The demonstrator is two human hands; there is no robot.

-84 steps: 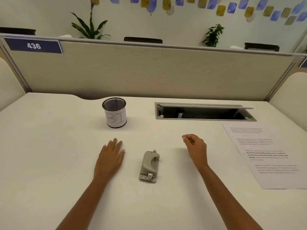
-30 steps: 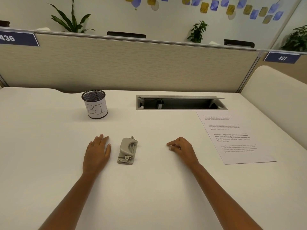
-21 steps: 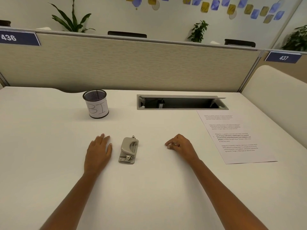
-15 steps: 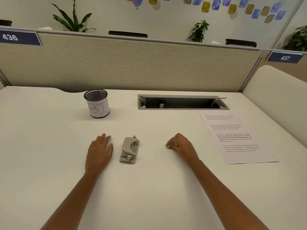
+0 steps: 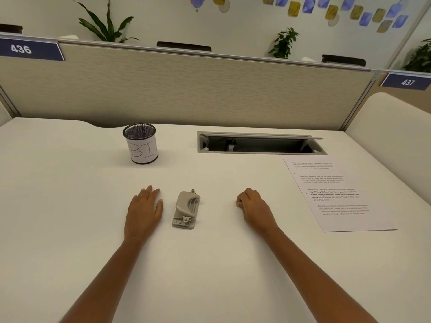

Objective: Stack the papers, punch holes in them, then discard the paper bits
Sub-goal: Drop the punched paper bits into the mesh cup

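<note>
Grey hole punch [image 5: 186, 210] between both hands

**Pale bench, grey punch, navy tags**

Bench [image 5: 70, 217]: off-white, plain, no pattern. Hole punch [image 5: 186, 209]: matte grey w/ silver metal bits at the near end. Cup [image 5: 141, 142]: black wire mesh, fine grid pattern, wrapped in white paper w/ thin dark hand-drawn letters "BI". Paper sheet [image 5: 338, 194]: white, small black print in blocks, one block partly bold. Cable tray [image 5: 260, 142]: grey frame, dark inside. Partition [image 5: 186, 87]: beige, faint horizontal weave, silver top rail. Number tags: navy w/ white digits, "436" [image 5: 28, 49] & "437" [image 5: 407, 82]. Wall: cream, scattered blue & mustard-yellow patches [image 5: 326, 8]. Plants [image 5: 105, 24]: dark green.
</note>
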